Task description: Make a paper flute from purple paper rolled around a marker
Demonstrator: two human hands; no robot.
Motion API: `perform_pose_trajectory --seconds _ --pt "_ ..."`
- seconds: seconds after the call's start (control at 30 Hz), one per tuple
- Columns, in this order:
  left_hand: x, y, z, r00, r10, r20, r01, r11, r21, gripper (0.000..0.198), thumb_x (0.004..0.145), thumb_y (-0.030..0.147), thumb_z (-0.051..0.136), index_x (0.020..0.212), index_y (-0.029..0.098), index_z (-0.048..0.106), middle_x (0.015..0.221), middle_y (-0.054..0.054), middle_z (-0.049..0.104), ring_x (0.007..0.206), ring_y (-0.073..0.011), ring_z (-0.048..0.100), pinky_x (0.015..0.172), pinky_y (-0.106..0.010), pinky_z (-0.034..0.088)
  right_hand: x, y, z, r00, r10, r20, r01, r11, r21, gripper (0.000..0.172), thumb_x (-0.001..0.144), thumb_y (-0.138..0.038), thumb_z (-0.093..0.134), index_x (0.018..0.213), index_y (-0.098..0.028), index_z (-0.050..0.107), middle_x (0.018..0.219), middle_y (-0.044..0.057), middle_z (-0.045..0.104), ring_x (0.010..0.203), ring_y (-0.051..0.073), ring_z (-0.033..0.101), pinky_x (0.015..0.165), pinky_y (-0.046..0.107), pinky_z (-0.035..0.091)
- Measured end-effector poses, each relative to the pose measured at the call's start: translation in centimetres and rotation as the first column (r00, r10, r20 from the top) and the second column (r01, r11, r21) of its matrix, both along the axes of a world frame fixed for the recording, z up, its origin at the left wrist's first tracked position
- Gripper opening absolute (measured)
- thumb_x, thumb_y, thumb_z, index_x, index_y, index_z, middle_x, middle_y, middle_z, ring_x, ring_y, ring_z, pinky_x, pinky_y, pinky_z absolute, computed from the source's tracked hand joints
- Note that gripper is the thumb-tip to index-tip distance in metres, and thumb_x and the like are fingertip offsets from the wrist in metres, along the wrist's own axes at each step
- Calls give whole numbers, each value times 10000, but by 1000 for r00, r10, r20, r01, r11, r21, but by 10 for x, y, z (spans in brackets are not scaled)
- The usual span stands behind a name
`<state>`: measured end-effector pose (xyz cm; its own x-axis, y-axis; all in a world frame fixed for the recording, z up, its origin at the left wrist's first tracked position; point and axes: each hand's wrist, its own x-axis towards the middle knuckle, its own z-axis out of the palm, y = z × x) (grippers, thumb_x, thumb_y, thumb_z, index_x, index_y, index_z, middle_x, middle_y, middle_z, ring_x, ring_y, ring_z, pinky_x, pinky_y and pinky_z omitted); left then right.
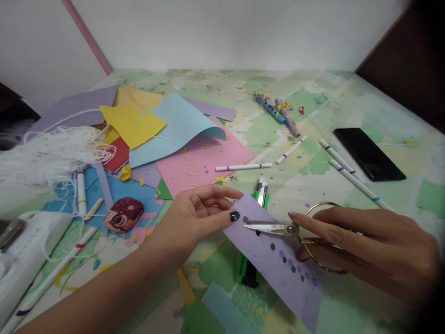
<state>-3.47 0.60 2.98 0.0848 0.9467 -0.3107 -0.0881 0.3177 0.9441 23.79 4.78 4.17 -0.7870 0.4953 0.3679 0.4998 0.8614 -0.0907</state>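
My left hand [205, 215] pinches the upper left end of a purple paper strip [278, 283] between thumb and fingers. Dark holes and small purple rings run along the strip. My right hand [368, 250] is closed around the gold handles of a pair of scissors [274, 228], fingers in the loops. Their slightly parted blades point left and lie at the strip near my left thumb, over one of the holes. Under the strip, partly hidden by it, lies a green utility knife [247, 269] with its blade end toward the wall.
Coloured paper sheets [184, 125], white string [52, 157] and a bear-faced case [123, 215] lie left, beside a white power strip [38, 246]. Two decorated paper rolls [278, 113] lie farther back. Markers [243, 167] and a black phone [368, 153] lie toward the right.
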Motion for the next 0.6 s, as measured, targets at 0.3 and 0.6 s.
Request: perform_pose_trajectory --seconds 0.3,0.6 --pt "3 -1 2 999 -8 46 9 1000 -13 273 707 226 696 978 198 675 811 -34 669 731 -130 616 653 -232 494 0 -2 3 997 58 55 -61 996 63 354 912 -194 463 1262 -232 494 888 31 676 690 108 621 516 220 404" --pt "2 -1 -2 999 0 53 1 1000 -20 298 693 236 711 985 193 677 820 -35 656 741 -131 608 668 -234 492 2 -3 3 994 71 79 -73 997 25 419 901 -158 481 1315 -217 444 906 42 666 715 111 613 515 229 378"
